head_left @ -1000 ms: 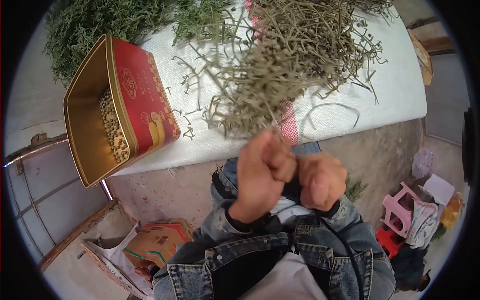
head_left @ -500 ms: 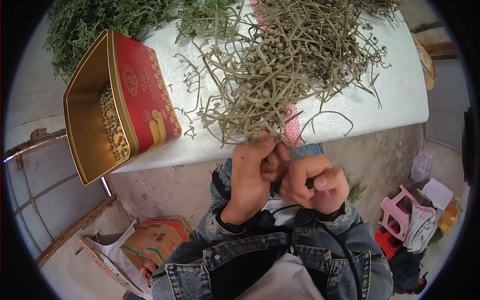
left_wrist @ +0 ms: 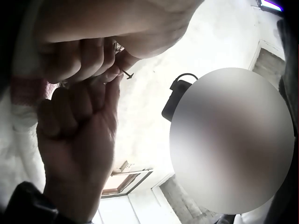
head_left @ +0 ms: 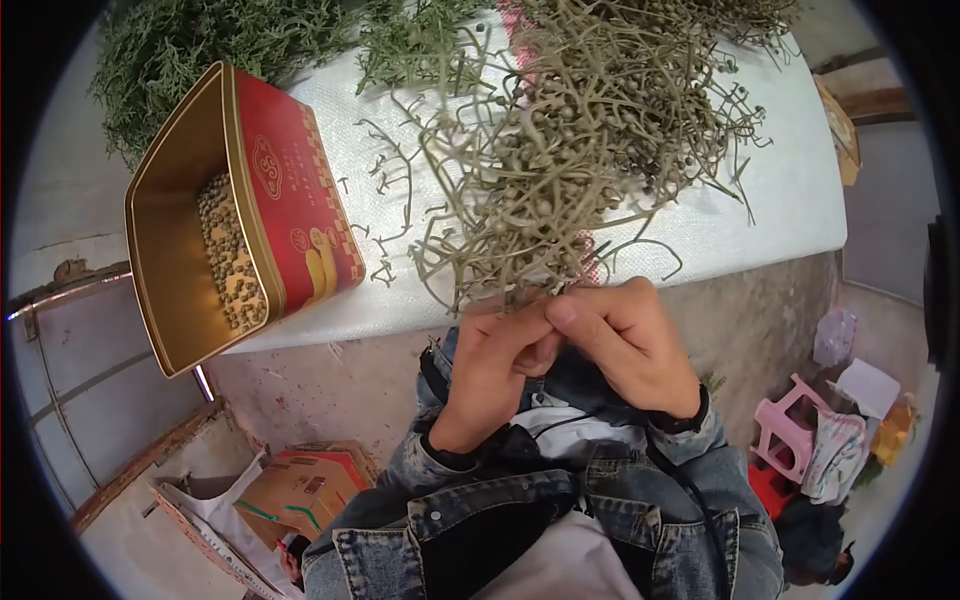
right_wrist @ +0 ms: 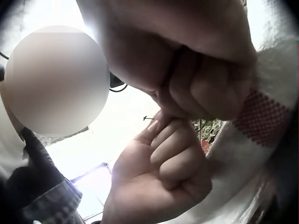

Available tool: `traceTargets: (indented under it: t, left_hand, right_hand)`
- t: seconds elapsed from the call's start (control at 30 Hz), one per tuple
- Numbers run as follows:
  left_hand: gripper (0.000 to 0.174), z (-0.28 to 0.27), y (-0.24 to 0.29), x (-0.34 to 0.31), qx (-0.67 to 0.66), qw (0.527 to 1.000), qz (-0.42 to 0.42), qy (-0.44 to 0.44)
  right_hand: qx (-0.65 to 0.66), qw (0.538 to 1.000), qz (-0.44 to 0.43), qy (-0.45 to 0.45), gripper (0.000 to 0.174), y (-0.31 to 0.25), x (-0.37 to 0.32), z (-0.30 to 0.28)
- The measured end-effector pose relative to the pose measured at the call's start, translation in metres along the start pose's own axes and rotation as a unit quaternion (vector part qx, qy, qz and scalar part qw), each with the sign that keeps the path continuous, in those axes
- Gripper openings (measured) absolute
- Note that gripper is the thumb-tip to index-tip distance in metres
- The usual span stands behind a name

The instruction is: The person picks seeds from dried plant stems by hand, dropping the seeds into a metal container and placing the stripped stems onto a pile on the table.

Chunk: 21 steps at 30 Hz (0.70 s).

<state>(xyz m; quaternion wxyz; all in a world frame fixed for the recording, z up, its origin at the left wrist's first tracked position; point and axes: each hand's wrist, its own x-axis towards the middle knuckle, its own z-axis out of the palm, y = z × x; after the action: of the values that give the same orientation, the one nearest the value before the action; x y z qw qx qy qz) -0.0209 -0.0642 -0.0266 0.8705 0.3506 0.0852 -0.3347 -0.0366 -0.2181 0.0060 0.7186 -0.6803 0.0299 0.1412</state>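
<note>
In the head view, my left hand (head_left: 488,372) and right hand (head_left: 640,345) meet at the fingertips, at the near edge of a pile of dry, knobbly stems (head_left: 560,150). The left wrist view shows a thin stem (left_wrist: 127,74) with a T-shaped end poking out between the pinched fingertips of my left hand (left_wrist: 117,28) and right hand (left_wrist: 77,135). In the right wrist view, the same stem (right_wrist: 148,118) sticks out beside the left thumb. The other fingers of both hands are curled, hiding the rest. A red and gold tin (head_left: 290,190) containing small round pods (head_left: 228,250) lies left.
White woven sacking (head_left: 740,225) with a red checked stripe lies beneath the pile. Green leafy sprigs (head_left: 215,40) are at the back left. Loose stem bits (head_left: 385,270) lie beside the tin. Below are a cardboard box (head_left: 305,490) and a pink stool (head_left: 785,425).
My right hand has turned and moved up against my left, their fingertips now touching. My left hand has shifted slightly down and left.
</note>
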Motion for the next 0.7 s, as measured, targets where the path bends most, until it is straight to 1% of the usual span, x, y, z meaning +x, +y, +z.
traceTargets:
  t: [0.1, 0.17, 0.2, 0.23, 0.3, 0.37, 0.43, 0.47, 0.5, 0.57, 0.6, 0.63, 0.7]
  left_hand:
    - [0.027, -0.003, 0.005, 0.001, 0.022, 1.000, -0.016, -0.009]
    - [0.033, 0.000, 0.008, 0.001, 0.048, 0.998, -0.049, 0.000]
    - [0.035, 0.001, 0.010, 0.000, 0.060, 0.996, -0.065, 0.006]
    - [0.035, -0.002, 0.009, 0.000, 0.059, 0.996, -0.064, 0.007]
    - [0.033, -0.007, 0.009, 0.002, 0.029, 0.997, -0.069, -0.022]
    - [0.032, -0.005, 0.012, 0.002, 0.014, 0.997, -0.072, -0.035]
    - [0.035, 0.001, 0.016, -0.002, 0.084, 0.993, -0.082, -0.003]
    - [0.037, 0.004, 0.018, -0.002, 0.119, 0.989, -0.086, 0.012]
    - [0.037, 0.005, 0.020, -0.001, 0.119, 0.989, -0.086, 0.013]
    - [0.038, 0.004, 0.025, 0.001, 0.101, 0.987, -0.125, 0.005]
    - [0.038, 0.004, 0.027, 0.002, 0.092, 0.985, -0.143, 0.002]
    - [0.038, 0.003, 0.026, 0.003, 0.093, 0.986, -0.142, 0.003]
    - [0.034, -0.004, 0.017, 0.004, -0.060, 0.988, -0.140, -0.040]
  right_hand:
    - [-0.006, 0.999, -0.017, -0.036, 0.035, -0.001, 0.004, -0.007]
    - [-0.011, 0.997, -0.030, -0.075, 0.034, -0.001, 0.005, -0.012]
    - [-0.012, 0.997, -0.030, -0.076, 0.034, -0.002, 0.006, -0.014]
    - [-0.027, 0.995, -0.037, -0.083, 0.033, -0.002, 0.007, -0.015]
    - [-0.058, 0.992, -0.051, -0.097, 0.032, -0.004, 0.008, -0.018]
    - [-0.046, 0.994, -0.037, -0.097, 0.031, -0.007, 0.010, -0.018]
    - [-0.021, 0.995, -0.007, -0.097, 0.030, -0.009, 0.010, -0.018]
    - [-0.022, 0.995, -0.007, -0.098, 0.030, -0.008, 0.011, -0.017]
    - [-0.030, 0.994, -0.021, -0.098, 0.030, -0.007, 0.012, -0.016]
    - [-0.046, 0.993, -0.052, -0.098, 0.030, -0.007, 0.015, -0.014]
    - [-0.047, 0.993, -0.054, -0.099, 0.030, -0.009, 0.015, -0.014]
    - [-0.038, 0.994, -0.048, -0.090, 0.031, -0.012, 0.015, -0.013]
    - [-0.021, 0.997, -0.032, -0.070, 0.035, -0.015, 0.012, -0.011]
